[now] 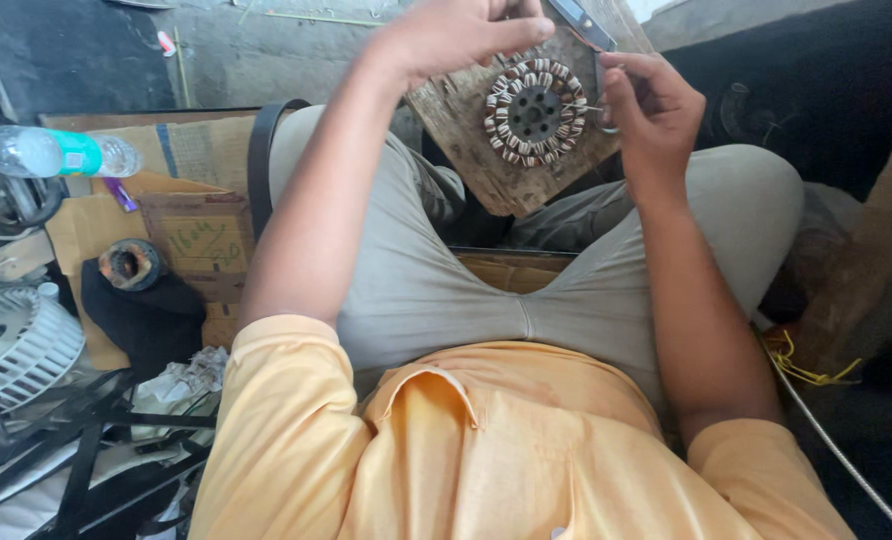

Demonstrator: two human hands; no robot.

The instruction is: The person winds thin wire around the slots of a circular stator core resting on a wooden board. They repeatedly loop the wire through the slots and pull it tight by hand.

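Observation:
A round motor stator (pixel 534 111) with wound coils around a dark hub lies on a worn wooden board (pixel 476 150) propped between my knees. My left hand (pixel 461 35) hovers over the stator's upper left edge with its fingers pinched together; what they pinch is hidden. My right hand (pixel 651 105) sits at the stator's right edge, closed on a thin metal tool (pixel 594 108) whose tip points into the coils. I sit in grey trousers and an orange shirt.
A plastic water bottle (pixel 51 153) lies at the left on cardboard (pixel 191 235). Below it are a dark round part (pixel 129 264), a white fan grille (pixel 16 345) and black metal bars (pixel 76 450). Yellow wire (pixel 801 365) lies at the right.

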